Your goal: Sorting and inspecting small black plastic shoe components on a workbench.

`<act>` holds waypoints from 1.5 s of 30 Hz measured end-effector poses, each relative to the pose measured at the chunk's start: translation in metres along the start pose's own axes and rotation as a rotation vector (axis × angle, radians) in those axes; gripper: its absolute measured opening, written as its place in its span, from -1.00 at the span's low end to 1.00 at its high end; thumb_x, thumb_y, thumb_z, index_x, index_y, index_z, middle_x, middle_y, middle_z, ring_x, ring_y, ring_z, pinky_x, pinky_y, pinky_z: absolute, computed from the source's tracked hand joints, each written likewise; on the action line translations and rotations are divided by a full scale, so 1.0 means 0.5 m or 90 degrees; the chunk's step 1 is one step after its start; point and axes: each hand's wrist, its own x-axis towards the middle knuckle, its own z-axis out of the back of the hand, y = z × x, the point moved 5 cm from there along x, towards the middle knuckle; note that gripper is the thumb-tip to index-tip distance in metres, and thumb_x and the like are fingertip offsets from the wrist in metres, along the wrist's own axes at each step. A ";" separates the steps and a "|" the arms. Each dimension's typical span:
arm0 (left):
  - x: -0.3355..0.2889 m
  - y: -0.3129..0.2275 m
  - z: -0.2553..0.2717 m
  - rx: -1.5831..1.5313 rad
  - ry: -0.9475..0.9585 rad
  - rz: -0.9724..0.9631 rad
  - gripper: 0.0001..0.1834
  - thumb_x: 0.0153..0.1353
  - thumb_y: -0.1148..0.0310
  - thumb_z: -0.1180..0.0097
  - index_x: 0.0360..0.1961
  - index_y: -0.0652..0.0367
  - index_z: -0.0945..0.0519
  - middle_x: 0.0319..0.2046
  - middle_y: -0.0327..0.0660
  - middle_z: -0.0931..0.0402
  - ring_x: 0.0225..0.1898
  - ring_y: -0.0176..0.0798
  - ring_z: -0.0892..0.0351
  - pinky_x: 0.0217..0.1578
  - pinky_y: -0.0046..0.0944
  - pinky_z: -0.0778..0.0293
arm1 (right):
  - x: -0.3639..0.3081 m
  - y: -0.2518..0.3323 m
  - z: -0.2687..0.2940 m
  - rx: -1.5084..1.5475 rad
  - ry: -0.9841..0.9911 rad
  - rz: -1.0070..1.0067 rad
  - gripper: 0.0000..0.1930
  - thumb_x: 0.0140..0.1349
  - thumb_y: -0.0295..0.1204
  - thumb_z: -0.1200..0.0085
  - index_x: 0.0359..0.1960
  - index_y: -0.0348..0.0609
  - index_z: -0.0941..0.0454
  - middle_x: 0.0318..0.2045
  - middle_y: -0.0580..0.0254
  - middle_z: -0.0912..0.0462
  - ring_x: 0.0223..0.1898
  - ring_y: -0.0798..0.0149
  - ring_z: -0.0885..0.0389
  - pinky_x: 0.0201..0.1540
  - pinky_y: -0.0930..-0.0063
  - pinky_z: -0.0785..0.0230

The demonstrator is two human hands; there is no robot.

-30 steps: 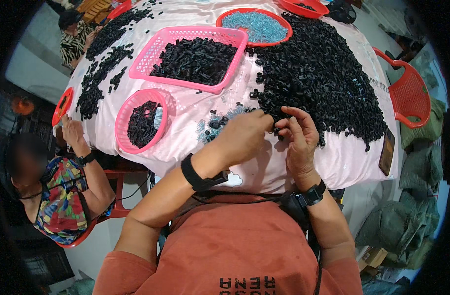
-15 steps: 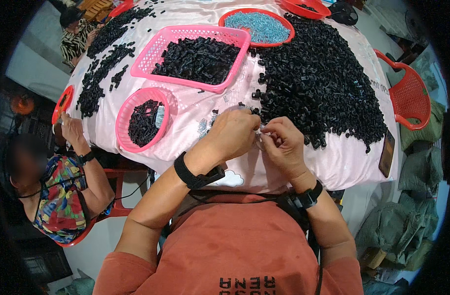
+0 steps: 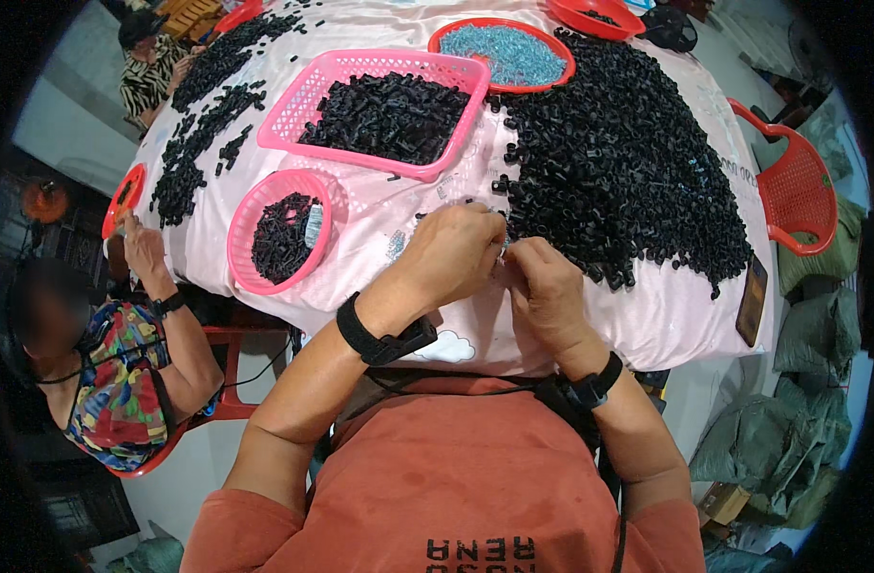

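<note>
My left hand [image 3: 456,250] and my right hand [image 3: 546,286] meet over the near part of the cloth, fingertips almost touching. Both are closed in a pinch; whatever lies between the fingers is too small and covered to name. Just beyond and to the right spreads a large heap of small black plastic parts [image 3: 618,153]. A few loose black pieces lie behind my left hand. Beside my left wrist is a little cluster of clear bits [image 3: 397,244] on the pink cloth [image 3: 360,215].
A pink rectangular basket [image 3: 286,113] and a round pink basket [image 3: 234,239] hold black parts. A red tray [image 3: 530,89] holds clear bluish pieces. A dark phone [image 3: 754,306] lies at the right edge. Left, a co-worker's hand [image 3: 147,254] is raised near a red dish [image 3: 112,215].
My right hand has turned slightly and its fingers have closed in more toward my left hand. The left hand has barely moved.
</note>
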 end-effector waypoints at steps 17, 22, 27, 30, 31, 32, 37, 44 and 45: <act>0.013 -0.011 -0.017 -0.042 -0.017 -0.020 -0.86 0.07 0.50 -0.16 -0.30 0.22 -0.63 -0.33 0.01 -0.56 -0.27 0.19 -0.59 -0.22 0.04 -0.50 | -0.023 -0.092 0.019 0.483 -0.203 -0.407 -0.77 0.45 -0.59 0.16 0.04 -0.24 -0.50 -0.15 0.21 -0.61 -0.33 0.47 -0.59 -0.31 0.64 -0.49; 0.033 -0.030 -0.047 -0.028 0.007 -0.040 -0.86 0.07 0.48 -0.16 -0.30 0.22 -0.61 -0.35 0.02 -0.56 -0.27 0.17 -0.60 -0.25 0.05 -0.51 | -0.018 -0.093 0.022 0.469 -0.253 -0.320 -0.76 0.45 -0.60 0.19 0.06 -0.31 -0.47 0.00 0.10 -0.57 -0.03 0.27 -0.68 -0.12 0.53 -0.57; 0.045 -0.044 -0.072 0.010 -0.003 -0.040 -0.84 0.08 0.45 -0.14 -0.28 0.22 -0.61 -0.40 0.02 -0.58 -0.30 0.16 -0.62 -0.27 0.06 -0.53 | -0.017 -0.093 0.021 0.452 -0.246 -0.302 -0.75 0.45 -0.61 0.20 0.07 -0.31 -0.47 0.00 0.10 -0.57 -0.01 0.28 -0.67 -0.08 0.51 -0.57; 0.049 -0.042 -0.086 0.041 0.009 -0.022 -0.83 0.07 0.44 -0.14 -0.28 0.22 -0.61 -0.38 0.02 -0.60 -0.32 0.17 -0.63 -0.28 0.08 -0.55 | -0.015 -0.091 0.021 0.455 -0.244 -0.296 -0.75 0.45 -0.61 0.20 0.07 -0.31 -0.47 -0.01 0.10 -0.57 -0.01 0.28 -0.66 -0.07 0.50 -0.57; 0.049 -0.042 -0.085 0.027 -0.007 -0.024 -0.83 0.07 0.43 -0.14 -0.28 0.22 -0.61 -0.38 0.02 -0.61 -0.32 0.17 -0.64 -0.29 0.09 -0.55 | -0.014 -0.090 0.021 0.452 -0.240 -0.293 -0.75 0.45 -0.62 0.21 0.06 -0.31 -0.47 -0.02 0.10 -0.58 -0.02 0.28 -0.66 -0.07 0.50 -0.57; 0.048 -0.042 -0.085 0.013 -0.023 -0.025 -0.83 0.07 0.43 -0.14 -0.29 0.22 -0.61 -0.37 0.03 -0.62 -0.32 0.18 -0.64 -0.30 0.09 -0.55 | -0.014 -0.091 0.022 0.452 -0.241 -0.293 -0.75 0.45 -0.62 0.21 0.06 -0.31 -0.47 -0.02 0.10 -0.58 -0.02 0.28 -0.66 -0.07 0.50 -0.57; 0.049 -0.035 -0.075 -0.001 -0.008 -0.011 -0.87 0.08 0.41 -0.12 -0.35 0.21 -0.62 -0.42 0.05 -0.61 -0.33 0.19 -0.63 -0.30 0.10 -0.53 | -0.017 -0.092 0.017 0.431 -0.198 -0.311 -0.78 0.38 -0.67 0.11 -0.05 -0.28 -0.55 -0.08 0.16 -0.60 -0.12 0.35 -0.67 -0.14 0.53 -0.56; 0.042 -0.009 -0.049 0.013 -0.025 -0.041 -0.88 0.10 0.43 -0.11 -0.38 0.22 -0.62 -0.44 0.08 -0.59 -0.35 0.21 -0.60 -0.29 0.08 -0.51 | -0.005 -0.055 0.037 0.225 -0.193 -0.163 -0.82 0.18 -0.72 -0.02 -0.23 -0.27 -0.62 -0.32 0.15 -0.66 -0.35 0.32 -0.66 -0.31 0.54 -0.46; 0.041 -0.008 -0.042 0.012 -0.024 -0.042 -0.88 0.10 0.43 -0.11 -0.38 0.22 -0.62 -0.44 0.08 -0.59 -0.35 0.21 -0.60 -0.29 0.08 -0.51 | -0.004 -0.053 0.037 0.224 -0.194 -0.164 -0.82 0.18 -0.72 -0.02 -0.23 -0.27 -0.62 -0.32 0.15 -0.66 -0.35 0.32 -0.66 -0.31 0.54 -0.46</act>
